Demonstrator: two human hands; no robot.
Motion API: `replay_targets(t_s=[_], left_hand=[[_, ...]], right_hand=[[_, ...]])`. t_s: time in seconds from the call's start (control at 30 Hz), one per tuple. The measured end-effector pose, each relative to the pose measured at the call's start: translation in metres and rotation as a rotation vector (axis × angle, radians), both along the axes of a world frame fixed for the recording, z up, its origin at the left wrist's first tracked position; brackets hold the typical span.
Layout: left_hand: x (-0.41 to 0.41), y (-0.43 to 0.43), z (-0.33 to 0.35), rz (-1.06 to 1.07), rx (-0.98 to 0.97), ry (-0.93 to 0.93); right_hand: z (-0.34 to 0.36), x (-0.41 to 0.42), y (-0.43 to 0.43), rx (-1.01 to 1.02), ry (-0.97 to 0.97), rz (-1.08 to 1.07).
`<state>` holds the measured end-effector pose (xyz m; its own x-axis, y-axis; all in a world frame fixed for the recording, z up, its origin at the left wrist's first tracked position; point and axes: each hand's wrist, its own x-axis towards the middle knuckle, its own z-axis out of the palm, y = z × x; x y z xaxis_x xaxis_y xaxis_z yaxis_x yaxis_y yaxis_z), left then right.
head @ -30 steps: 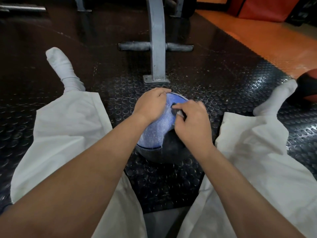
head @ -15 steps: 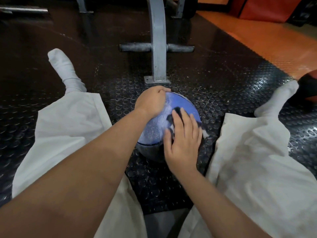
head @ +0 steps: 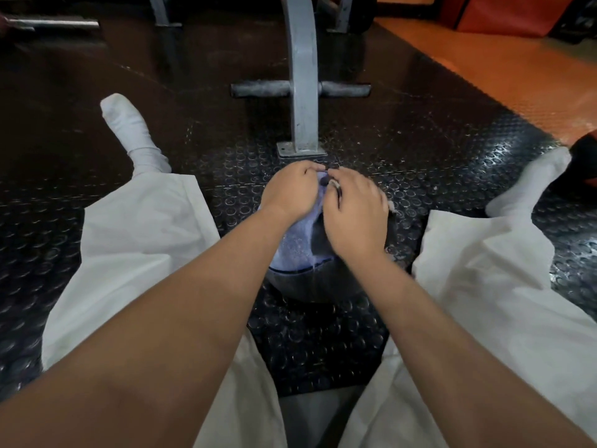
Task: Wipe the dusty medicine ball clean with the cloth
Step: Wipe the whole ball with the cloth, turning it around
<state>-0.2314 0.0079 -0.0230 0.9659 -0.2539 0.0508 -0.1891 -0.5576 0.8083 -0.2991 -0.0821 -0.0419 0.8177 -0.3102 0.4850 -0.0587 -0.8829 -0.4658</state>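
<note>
The medicine ball (head: 297, 244) sits on the studded black floor between my spread legs. Its top is blue and grey with dust, its lower half black. A darker wiped patch (head: 318, 242) shows beside my right wrist. My left hand (head: 290, 192) lies on the ball's upper left, fingers curled over the far side. My right hand (head: 355, 215) is on the upper right with curled fingers and grips the cloth (head: 390, 205). Only pale scraps of the cloth stick out by the fingertips and at the hand's right edge. The two hands nearly touch at the ball's top.
A grey metal machine post (head: 302, 92) with a crossbar and a bolted foot plate (head: 302, 151) stands just beyond the ball. My legs in white trousers and socks flank it. Orange flooring (head: 517, 76) lies far right, with a dark and orange ball (head: 585, 156) at the right edge.
My right hand slid with the cloth from the ball's near right side up to its far top, and its fingers went from flat to curled. My left hand stayed where it was.
</note>
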Motion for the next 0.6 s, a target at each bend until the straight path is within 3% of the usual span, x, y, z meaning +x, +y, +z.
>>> replay_targets(t_s=[0.23,0.5,0.57,0.6], left_hand=[[0.006,0.001,0.003,-0.063,-0.001,0.044],[0.0,0.0,-0.002,0.037,0.0,0.019],[-0.001,0.001,-0.002,0.056,0.003,0.014],[-0.002,0.001,-0.002,0.068,0.003,0.012]], right_hand=[[-0.08,-0.067,0.01,-0.045,-0.243,0.057],[-0.07,-0.043,-0.014,0.879,-0.293,-0.146],[-0.063,-0.038,-0.015,1.011,-0.219,-0.222],[-0.057,-0.037,-0.012,0.975,-0.213,-0.249]])
